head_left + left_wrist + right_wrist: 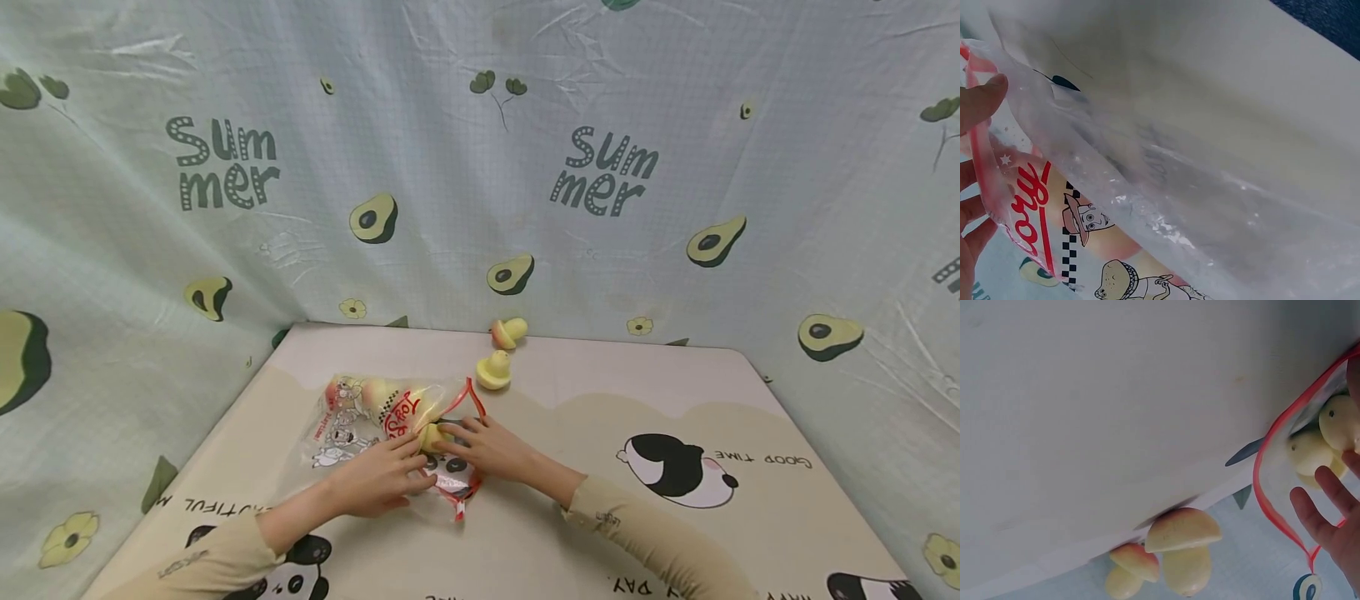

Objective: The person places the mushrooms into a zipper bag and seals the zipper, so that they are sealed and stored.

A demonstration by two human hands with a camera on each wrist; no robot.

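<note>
A clear plastic zip bag [341, 437] with red lettering and a red-edged mouth lies on the table, several yellow-and-peach mushroom-shaped toys inside it. My left hand [378, 475] holds the bag near its mouth; in the left wrist view its thumb [988, 100] lies over the red edge, the other fingers spread beyond. At the opening, my right hand [487, 450] grips a mushroom-shaped toy [1338, 422] between thumb and fingers. Another toy [1310, 453] shows right beside it in the bag. The right palm is partly outside the right wrist view.
Two loose mushroom-shaped toys, one nearer [493, 372] and one at the back edge [510, 332], sit beyond the bag. The table [570, 517] has a cream cover with dog and panda prints. An avocado-patterned curtain [435, 150] hangs behind and at both sides.
</note>
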